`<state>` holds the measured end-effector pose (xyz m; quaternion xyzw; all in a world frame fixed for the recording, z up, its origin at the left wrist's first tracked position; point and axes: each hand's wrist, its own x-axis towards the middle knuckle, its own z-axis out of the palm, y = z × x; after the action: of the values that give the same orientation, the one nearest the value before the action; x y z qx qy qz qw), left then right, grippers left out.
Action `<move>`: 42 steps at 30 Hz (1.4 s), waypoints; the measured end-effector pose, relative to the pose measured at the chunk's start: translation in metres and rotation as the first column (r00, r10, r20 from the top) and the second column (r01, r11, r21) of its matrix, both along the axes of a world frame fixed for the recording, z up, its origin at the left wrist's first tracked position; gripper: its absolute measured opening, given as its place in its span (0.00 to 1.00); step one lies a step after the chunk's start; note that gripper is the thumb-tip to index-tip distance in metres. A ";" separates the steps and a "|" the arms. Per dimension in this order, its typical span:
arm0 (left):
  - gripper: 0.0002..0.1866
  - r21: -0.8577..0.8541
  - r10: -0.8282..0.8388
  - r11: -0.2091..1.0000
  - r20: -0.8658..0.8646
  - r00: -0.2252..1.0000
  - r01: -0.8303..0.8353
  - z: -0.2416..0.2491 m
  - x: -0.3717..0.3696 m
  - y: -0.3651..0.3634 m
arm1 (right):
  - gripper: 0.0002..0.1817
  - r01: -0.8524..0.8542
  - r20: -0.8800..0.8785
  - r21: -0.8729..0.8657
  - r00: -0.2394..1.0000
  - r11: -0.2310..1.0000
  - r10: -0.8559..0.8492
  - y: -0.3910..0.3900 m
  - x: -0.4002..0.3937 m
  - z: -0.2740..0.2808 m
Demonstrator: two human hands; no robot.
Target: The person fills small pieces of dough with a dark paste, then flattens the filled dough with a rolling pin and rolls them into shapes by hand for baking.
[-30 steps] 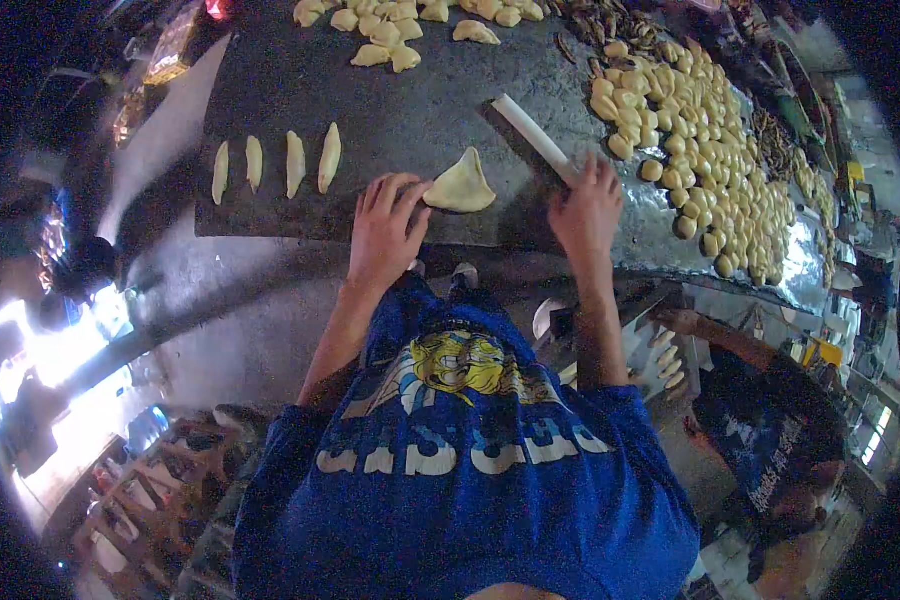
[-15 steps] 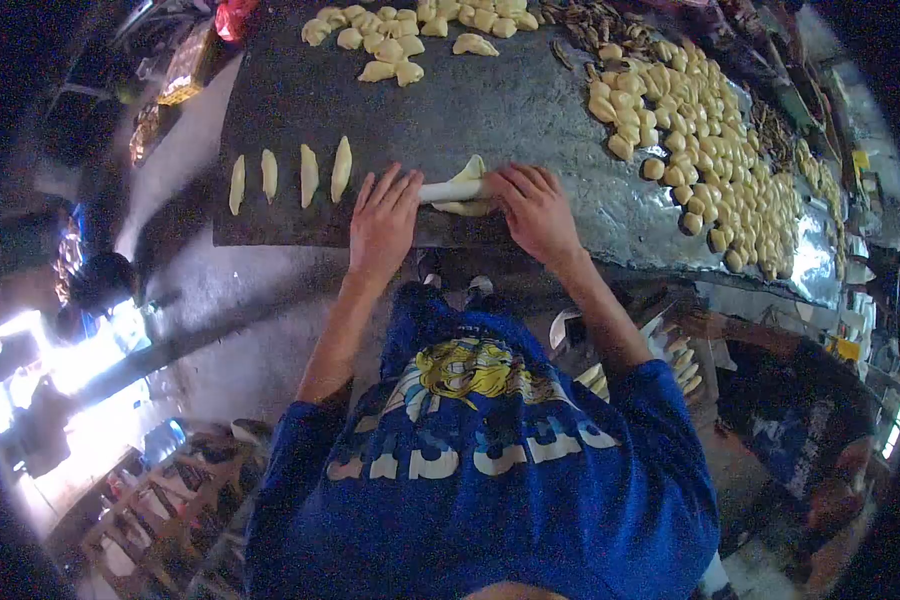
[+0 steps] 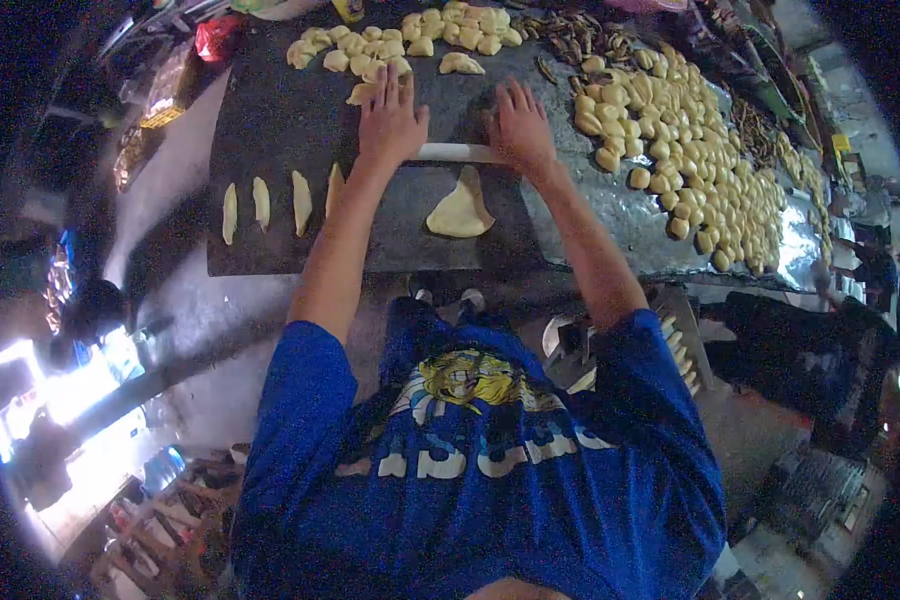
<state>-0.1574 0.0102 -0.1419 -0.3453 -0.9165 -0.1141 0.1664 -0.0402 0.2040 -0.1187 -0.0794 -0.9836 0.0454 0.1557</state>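
Note:
My left hand [image 3: 392, 125] lies with stretched fingers over the left end of a white rolling pin [image 3: 458, 153]. At the pin's other end is my right hand [image 3: 522, 128], palm down, its fingers also extended forward. Between my forearms, on the dark work surface [image 3: 390, 240], a flattened, roughly triangular sheet of dough [image 3: 460, 208] points away from me. The pin is beyond the sheet and apart from it. Beside my left forearm stand slim rolled dough pieces in a row, one being this roll [image 3: 302, 203]; the nearest is partly hidden by the arm.
Dough lumps [image 3: 450, 30] are grouped at the far side, with a folded dough piece [image 3: 461, 64] nearer. Many rounded dough pieces [image 3: 690, 150] cover the right side, beside dark strips [image 3: 582, 35]. A person in dark clothing [image 3: 810, 350] is at the right.
Both hands have pushed the rolling pin forward, off the dough. The dough sheet now lies flat and fully visible, and my fingers have straightened. My view has shifted slightly.

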 end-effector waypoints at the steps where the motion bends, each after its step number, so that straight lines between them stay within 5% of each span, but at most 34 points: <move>1: 0.34 0.000 0.010 1.000 0.011 1.000 -0.010 -0.002 -0.007 0.004 | 0.30 -0.121 0.044 -0.088 0.991 0.989 0.125 0.008 0.003 0.004; 3: 0.34 -0.013 0.009 1.000 0.033 0.999 -0.009 0.002 -0.006 0.005 | 0.27 -0.343 0.097 -0.281 0.919 0.896 0.382 0.015 0.020 0.026; 6: 0.34 0.045 -0.019 0.999 0.018 1.000 0.019 0.002 0.005 -0.006 | 0.24 -0.364 0.429 -0.003 0.841 0.931 0.330 -0.003 0.053 0.061; 12: 0.33 0.025 -0.047 0.999 0.094 0.994 0.045 0.026 0.072 -0.042 | 0.23 -0.319 0.061 -0.259 0.937 0.912 0.345 -0.016 0.107 0.029; 15: 0.31 -0.045 -0.065 0.997 0.063 0.996 0.068 0.026 0.109 -0.062 | 0.28 -0.357 0.019 -0.251 0.928 0.900 0.373 -0.032 0.134 0.014; 30: 0.21 0.054 -0.199 0.979 0.047 0.979 0.196 0.008 0.165 -0.109 | 0.37 -0.315 -0.032 -0.109 0.949 0.943 0.313 -0.064 0.196 0.010; 36: 0.26 0.036 -0.259 0.965 0.013 0.966 0.259 0.024 0.160 -0.111 | 0.28 -0.421 0.016 -0.140 0.904 0.896 0.427 -0.040 0.170 0.013; 39: 0.29 0.190 -0.232 0.954 -0.026 0.972 0.233 0.071 0.170 -0.096 | 0.24 -0.234 0.076 -0.526 0.945 0.818 0.319 -0.033 0.166 0.038; 42: 0.31 0.264 -0.251 0.939 0.083 0.964 0.222 0.072 0.171 -0.089 | 0.23 -0.066 -0.140 -0.267 0.990 0.962 0.029 -0.004 0.176 0.012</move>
<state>0.0136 -0.0786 -0.0699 -0.4218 -0.8544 -0.2686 0.1409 0.1358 0.1997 -0.1072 -0.0730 -0.9569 0.1884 0.2085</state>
